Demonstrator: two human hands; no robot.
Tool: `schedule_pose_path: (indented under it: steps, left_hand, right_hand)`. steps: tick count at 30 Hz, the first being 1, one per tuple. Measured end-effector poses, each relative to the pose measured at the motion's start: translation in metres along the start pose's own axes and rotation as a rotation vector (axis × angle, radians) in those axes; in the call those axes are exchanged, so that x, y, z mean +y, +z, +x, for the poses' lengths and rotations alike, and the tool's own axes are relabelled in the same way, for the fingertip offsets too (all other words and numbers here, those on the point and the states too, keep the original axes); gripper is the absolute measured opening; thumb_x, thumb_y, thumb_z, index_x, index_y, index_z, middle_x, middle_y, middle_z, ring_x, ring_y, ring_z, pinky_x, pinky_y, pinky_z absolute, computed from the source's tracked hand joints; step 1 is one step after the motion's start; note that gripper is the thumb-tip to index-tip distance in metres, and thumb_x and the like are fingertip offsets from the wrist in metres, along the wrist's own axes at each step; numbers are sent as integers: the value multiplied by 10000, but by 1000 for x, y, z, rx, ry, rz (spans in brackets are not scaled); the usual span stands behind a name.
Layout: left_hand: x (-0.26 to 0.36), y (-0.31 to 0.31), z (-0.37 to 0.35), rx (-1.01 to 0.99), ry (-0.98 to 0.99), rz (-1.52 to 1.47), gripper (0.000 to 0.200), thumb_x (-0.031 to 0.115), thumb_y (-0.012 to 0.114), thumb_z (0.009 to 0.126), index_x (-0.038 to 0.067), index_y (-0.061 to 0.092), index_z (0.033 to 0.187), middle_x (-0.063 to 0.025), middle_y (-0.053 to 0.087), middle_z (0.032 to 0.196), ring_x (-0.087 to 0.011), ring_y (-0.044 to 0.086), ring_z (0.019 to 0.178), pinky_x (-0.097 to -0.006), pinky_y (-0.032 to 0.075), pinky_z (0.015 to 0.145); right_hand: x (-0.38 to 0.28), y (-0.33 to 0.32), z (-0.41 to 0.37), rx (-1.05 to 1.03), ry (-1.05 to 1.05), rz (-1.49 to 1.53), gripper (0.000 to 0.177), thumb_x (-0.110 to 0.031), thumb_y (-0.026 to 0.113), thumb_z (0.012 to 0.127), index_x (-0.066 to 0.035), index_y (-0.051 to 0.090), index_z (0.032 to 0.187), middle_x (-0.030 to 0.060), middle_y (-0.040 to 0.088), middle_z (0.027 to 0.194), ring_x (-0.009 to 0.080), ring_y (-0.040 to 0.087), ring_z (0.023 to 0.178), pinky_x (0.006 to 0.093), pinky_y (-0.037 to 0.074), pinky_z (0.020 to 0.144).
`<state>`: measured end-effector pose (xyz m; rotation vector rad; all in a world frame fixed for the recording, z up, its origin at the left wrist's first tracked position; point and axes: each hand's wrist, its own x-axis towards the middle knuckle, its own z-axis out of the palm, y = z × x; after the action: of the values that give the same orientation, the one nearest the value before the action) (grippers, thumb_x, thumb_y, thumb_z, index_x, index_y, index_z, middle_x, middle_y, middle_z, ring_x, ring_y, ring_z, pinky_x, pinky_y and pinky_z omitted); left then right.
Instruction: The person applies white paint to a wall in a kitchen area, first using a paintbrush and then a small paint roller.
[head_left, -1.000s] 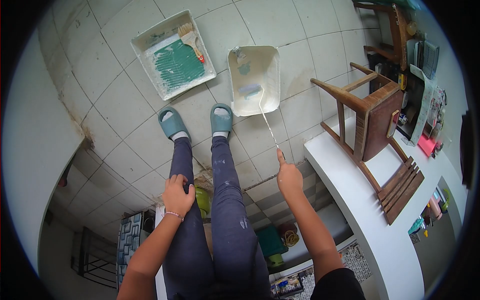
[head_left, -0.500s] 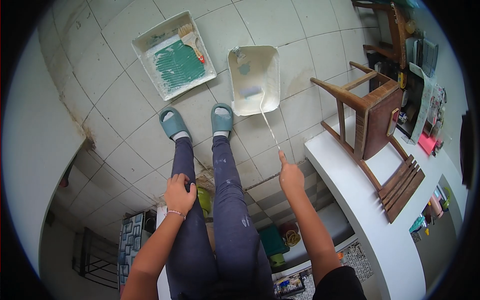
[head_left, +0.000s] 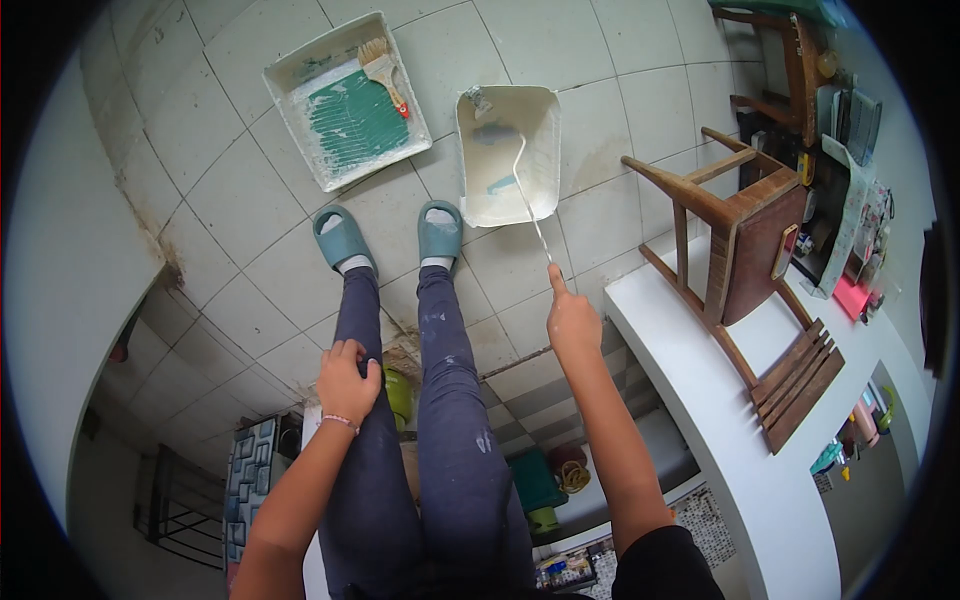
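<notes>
My right hand [head_left: 574,318] is closed round the near end of a thin whitish stick [head_left: 536,222], index finger stretched along it. The stick's bent far end reaches into a white bucket [head_left: 548,150] on the tiled floor, with pale material and blue-grey patches inside. My left hand [head_left: 347,382] rests on my left thigh, holding nothing, its fingers apart. Left of the bucket lies a white paint tray [head_left: 419,128] with a green ribbed surface. A paintbrush [head_left: 384,75] with a wooden handle and red tip rests across the tray.
A wooden chair [head_left: 735,215] lies on its side over a white curved ledge [head_left: 690,375] at right. Shelves with assorted items stand beyond it. Below, between the ledge and my legs, are a green container [head_left: 537,478] and a small green pot [head_left: 543,519]. Slippers cover my feet.
My right hand has moved forward and slightly left, pushing the stick's bent end farther toward the bucket's far side. My left hand stays on my thigh, slightly shifted in view.
</notes>
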<state>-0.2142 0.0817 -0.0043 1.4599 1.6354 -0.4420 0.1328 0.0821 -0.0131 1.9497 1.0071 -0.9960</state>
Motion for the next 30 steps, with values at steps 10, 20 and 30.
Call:
schedule_pose_path:
  steps: [10,20,30]
  left_hand:
    - [-9,1,0,60,17,-45,161,203,667,778,81,617,871,-63,610,850,-285,583,893,-431,494,759]
    - [-18,6,-1,68,-3,-73,164,204,673,774,87,626,879,-56,614,845,-274,584,882,-431,466,779]
    - [-24,-1,0,110,-41,-118,137,165,682,770,84,624,864,-56,622,831,-283,581,876,-424,471,775]
  right_hand:
    - [65,-34,-29,307,-64,-582,810,-71,607,885,-380,309,1572,160,670,860,298,703,686,376,560,605]
    - [42,-108,22,17,-155,-591,760,-15,517,917,-356,319,1568,181,709,926,334,727,780,454,587,705]
    - [85,-136,40,-21,-216,-634,653,-62,460,958,-387,401,1521,205,700,871,375,718,799,489,583,739]
